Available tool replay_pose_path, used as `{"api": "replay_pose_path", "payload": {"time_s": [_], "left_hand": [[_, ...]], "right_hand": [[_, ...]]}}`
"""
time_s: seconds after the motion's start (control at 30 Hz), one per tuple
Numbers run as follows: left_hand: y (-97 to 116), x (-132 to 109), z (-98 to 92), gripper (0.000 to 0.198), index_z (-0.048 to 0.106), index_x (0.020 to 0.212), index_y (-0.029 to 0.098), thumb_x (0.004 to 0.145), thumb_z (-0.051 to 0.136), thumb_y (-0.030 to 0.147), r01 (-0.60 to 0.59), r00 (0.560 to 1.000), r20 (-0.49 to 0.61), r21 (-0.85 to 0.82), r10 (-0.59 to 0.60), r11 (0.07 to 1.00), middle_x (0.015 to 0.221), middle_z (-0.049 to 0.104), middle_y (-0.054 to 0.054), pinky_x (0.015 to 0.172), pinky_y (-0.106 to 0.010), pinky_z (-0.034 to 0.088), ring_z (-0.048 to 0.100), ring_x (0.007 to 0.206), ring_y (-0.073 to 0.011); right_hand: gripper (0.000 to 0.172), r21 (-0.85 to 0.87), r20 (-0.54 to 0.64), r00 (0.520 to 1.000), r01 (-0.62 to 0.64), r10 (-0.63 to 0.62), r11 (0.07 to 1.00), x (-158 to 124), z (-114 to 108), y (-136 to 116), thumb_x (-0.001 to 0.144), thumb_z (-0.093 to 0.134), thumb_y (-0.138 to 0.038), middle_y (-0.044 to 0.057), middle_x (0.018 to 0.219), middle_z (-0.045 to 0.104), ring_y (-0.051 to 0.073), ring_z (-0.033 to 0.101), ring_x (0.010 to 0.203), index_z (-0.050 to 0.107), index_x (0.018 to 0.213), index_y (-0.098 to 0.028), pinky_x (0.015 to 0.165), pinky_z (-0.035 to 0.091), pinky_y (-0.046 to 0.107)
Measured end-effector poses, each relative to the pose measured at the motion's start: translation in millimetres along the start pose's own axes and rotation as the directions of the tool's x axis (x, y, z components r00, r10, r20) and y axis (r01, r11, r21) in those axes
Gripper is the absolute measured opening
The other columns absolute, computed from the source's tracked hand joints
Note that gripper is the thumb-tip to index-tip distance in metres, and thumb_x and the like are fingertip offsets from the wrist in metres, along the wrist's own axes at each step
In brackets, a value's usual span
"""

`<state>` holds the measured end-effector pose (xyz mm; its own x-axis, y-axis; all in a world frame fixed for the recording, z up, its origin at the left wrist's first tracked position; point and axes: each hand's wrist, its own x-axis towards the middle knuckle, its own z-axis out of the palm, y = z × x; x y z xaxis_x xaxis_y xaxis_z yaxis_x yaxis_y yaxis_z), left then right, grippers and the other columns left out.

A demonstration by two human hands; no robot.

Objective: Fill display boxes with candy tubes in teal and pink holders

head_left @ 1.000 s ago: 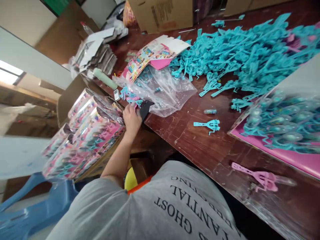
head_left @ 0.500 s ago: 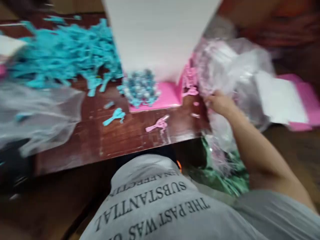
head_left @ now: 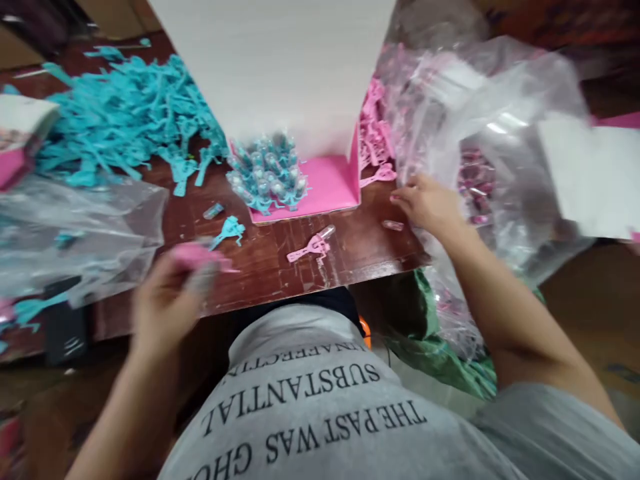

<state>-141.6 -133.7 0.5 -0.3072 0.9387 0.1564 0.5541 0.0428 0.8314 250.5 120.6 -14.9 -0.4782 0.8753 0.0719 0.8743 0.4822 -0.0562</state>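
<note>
My left hand [head_left: 167, 300], smeared by motion, is over the table's left front part, closed on a pink plastic piece [head_left: 197, 256]. Its thumb and fingers pinch the piece from either side. On the right, my right hand [head_left: 433, 207] is just above the table beside a clear plastic bag, fingertips drawn together. Whatever is between them is too small to make out. Between the hands lie a pink plastic clip-like piece [head_left: 313, 247] with a clear capsule against it and a turquoise one [head_left: 230, 231]. A loose clear capsule [head_left: 393, 225] lies below my right fingertips.
An open white-and-pink box [head_left: 333, 183] stands mid-table, holding turquoise pieces with clear capsules [head_left: 270, 170]. A turquoise heap [head_left: 125, 113] is at left, a pink heap [head_left: 374, 127] behind the box's right side. Clear bags [head_left: 505, 133] fill the right; a green sack [head_left: 440, 360] hangs below.
My left hand has come into view from the lower left with the pink piece. My right hand has moved slightly left, off the bag, fingertips now over the table.
</note>
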Motion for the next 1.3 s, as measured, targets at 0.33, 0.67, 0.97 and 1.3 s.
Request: {"api": "replay_pose_path", "payload": {"time_s": [0.33, 0.67, 0.97, 1.3], "left_hand": [[33.0, 24.3, 92.8, 0.021, 0.071, 0.108, 0.019, 0.097, 0.072, 0.037, 0.169, 0.885, 0.465, -0.332, 0.005, 0.928, 0.102, 0.075, -0.004, 0.089, -0.03, 0.057, 0.067, 0.092, -0.0159], [35.4, 38.1, 87.8, 0.019, 0.068, 0.108, 0.019, 0.1, 0.067, 0.037, 0.164, 0.838, 0.544, -0.323, 0.041, 0.932, 0.099, 0.071, -0.002, 0.089, -0.03, 0.055, 0.064, 0.091, -0.0159], [35.4, 47.1, 81.4, 0.007, 0.064, 0.094, 0.019, 0.098, 0.06, 0.022, -0.08, 0.862, 0.484, -0.167, 0.152, 0.983, 0.083, 0.067, 0.001, 0.071, -0.025, 0.049, 0.06, 0.075, -0.013], [13.2, 39.1, 61.3, 0.035, 0.063, 0.131, 0.023, 0.098, 0.07, 0.033, 0.001, 0.791, 0.603, -0.176, 0.106, 0.984, 0.124, 0.074, -0.008, 0.089, -0.032, 0.057, 0.071, 0.105, -0.0204]], "right_hand": [[0.019, 0.847, -0.128, 0.971, 0.212, -0.199, 0.488, -73.1, -17.5, -127.2, 0.102, 0.07, -0.036, 0.002, 0.107, 0.083, 0.018, 0.077, 0.09, 0.08, 0.116, -0.03, 0.086, 0.063, 0.034], [0.022, 0.909, -0.038, 0.982, 0.112, -0.187, 0.401, -62.1, -4.7, -131.6, 0.101, 0.071, -0.04, 0.002, 0.104, 0.082, 0.016, 0.076, 0.083, 0.081, 0.118, -0.029, 0.082, 0.065, 0.033], [0.019, 0.834, -0.116, 0.955, 0.242, -0.272, 0.496, -52.5, -4.0, -137.6, 0.104, 0.068, -0.034, 0.001, 0.102, 0.082, 0.017, 0.076, 0.089, 0.081, 0.117, -0.033, 0.085, 0.063, 0.034], [0.046, 0.878, -0.002, 0.969, 0.119, -0.246, 0.464, -52.6, 1.8, -119.8, 0.099, 0.073, -0.048, 0.006, 0.114, 0.079, 0.019, 0.075, 0.096, 0.069, 0.14, -0.027, 0.086, 0.063, 0.035]]}}
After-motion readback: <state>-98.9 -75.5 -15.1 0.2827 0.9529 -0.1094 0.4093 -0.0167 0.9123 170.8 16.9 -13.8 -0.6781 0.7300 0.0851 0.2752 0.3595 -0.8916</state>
